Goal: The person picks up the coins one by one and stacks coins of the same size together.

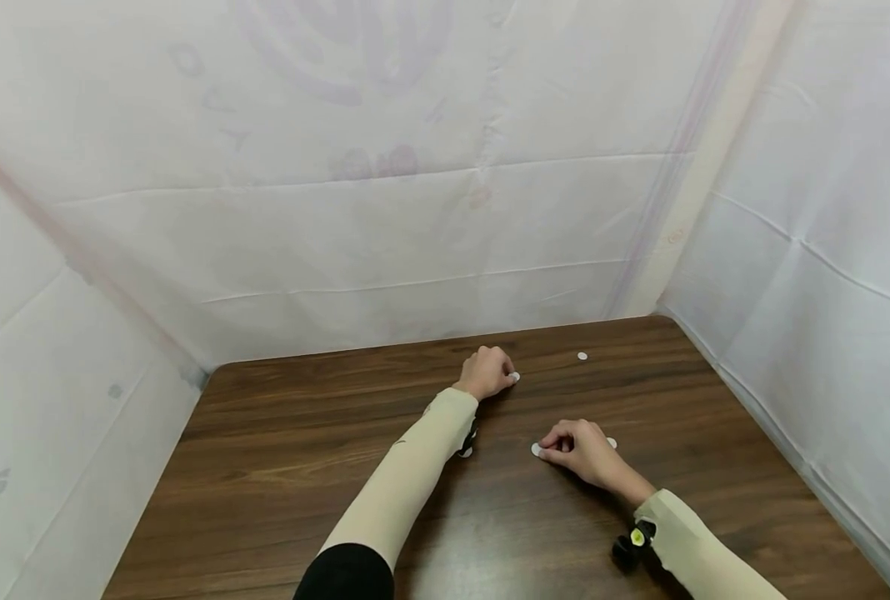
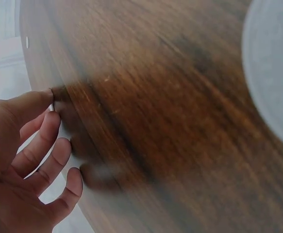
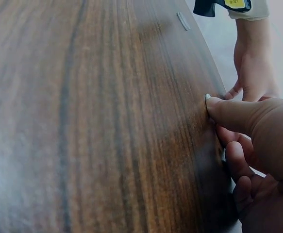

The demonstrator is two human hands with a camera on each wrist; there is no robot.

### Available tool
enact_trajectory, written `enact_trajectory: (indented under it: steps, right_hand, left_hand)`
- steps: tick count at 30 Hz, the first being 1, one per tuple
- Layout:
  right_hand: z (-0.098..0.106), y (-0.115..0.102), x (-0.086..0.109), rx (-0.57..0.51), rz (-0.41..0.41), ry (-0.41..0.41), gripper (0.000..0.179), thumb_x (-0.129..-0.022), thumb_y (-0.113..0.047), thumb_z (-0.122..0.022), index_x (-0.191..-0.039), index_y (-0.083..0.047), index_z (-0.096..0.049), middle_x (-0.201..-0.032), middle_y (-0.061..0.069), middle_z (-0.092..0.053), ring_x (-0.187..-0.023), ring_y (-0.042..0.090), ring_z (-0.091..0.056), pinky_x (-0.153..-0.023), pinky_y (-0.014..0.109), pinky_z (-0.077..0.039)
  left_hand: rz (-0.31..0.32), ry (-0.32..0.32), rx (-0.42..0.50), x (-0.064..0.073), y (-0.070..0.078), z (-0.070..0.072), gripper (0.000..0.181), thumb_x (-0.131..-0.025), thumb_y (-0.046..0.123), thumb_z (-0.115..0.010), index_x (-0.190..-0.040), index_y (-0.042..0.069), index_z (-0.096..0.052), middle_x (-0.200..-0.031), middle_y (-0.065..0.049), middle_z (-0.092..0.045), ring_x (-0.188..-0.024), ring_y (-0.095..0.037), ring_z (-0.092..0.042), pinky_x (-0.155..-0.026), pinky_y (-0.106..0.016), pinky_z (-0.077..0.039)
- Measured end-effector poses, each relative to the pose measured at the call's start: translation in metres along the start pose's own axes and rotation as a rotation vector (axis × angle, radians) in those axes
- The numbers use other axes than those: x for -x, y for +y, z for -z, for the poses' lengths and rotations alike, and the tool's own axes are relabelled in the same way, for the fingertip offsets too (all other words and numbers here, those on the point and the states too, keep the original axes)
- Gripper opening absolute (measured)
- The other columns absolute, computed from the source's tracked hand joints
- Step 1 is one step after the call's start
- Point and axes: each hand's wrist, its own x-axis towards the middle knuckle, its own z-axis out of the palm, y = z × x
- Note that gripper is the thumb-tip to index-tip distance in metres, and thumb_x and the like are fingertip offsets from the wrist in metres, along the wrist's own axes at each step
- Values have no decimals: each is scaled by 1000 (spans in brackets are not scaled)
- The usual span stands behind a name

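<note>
My left hand [image 1: 487, 372] reaches toward the back of the table and pinches a small white disc [image 1: 516, 377] at its edges. In the left wrist view, the thumb and a fingertip meet the disc's thin rim [image 2: 52, 105] at the wood. Nearer to me and further right, my right hand [image 1: 583, 452] pinches a second white disc [image 1: 536, 449] at the tabletop. The right wrist view shows the thumb against this disc [image 3: 208, 97], with its other side mostly hidden by the fingers.
Further white discs lie on the brown wooden table [image 1: 265, 492]: one near the back edge [image 1: 582, 356], one behind the right hand [image 1: 612, 442], one partly under the left wrist [image 1: 466, 452]. White sheets [image 1: 385, 233] enclose the table at the back and sides.
</note>
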Motion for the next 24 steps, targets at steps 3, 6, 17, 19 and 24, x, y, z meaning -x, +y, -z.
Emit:
enact_trajectory:
  steps: [3,6,17,19,24]
  right_hand:
    - [0,-1,0,-1,1,-3,6,-87,-16,-84,-86,-20,-80,-77,-16,-65,-64,0,-52,-58,23,-45]
    - [1,-1,0,-4,-2,-7,6,-87,-16,-84,-86,-20,-80,-77,-15,-65,-63,0,-52,-58,23,-45]
    - [0,-1,1,-6,-3,-8,8,-86,-14,-84,-86,-20,-79,-77,-16,-65,-64,0,-52,-58,23,-46]
    - [0,-1,1,-9,-6,-7,7,-86,-14,-84,-86,-19,-79,-77,-15,-65,-64,0,-52,-58,23,-45]
    - [1,-1,2,-6,-5,-2,7,-86,-14,-84,-86,-19,-80,-76,-16,-64,-63,0,-51,-57,23,-45]
  left_hand:
    - [12,-5,18,0,1,1,13,-95,30,-76,-98,17,-81,-98,1,-74,-75,-14,-66,-71,-34,-55]
    - [17,-12,24,0,1,2,13,-95,29,-77,-96,17,-80,-97,0,-74,-72,-14,-64,-69,-34,-54]
    - [10,-17,1,-2,1,1,13,-96,29,-75,-95,17,-80,-96,2,-74,-71,-12,-63,-69,-33,-55]
    - [7,-21,-2,-2,1,0,12,-96,28,-75,-94,17,-79,-95,2,-73,-70,-12,-63,-69,-33,-54]
    - [-4,-23,-12,-2,1,0,11,-96,27,-75,-92,17,-79,-93,3,-73,-69,-11,-62,-68,-32,-54]
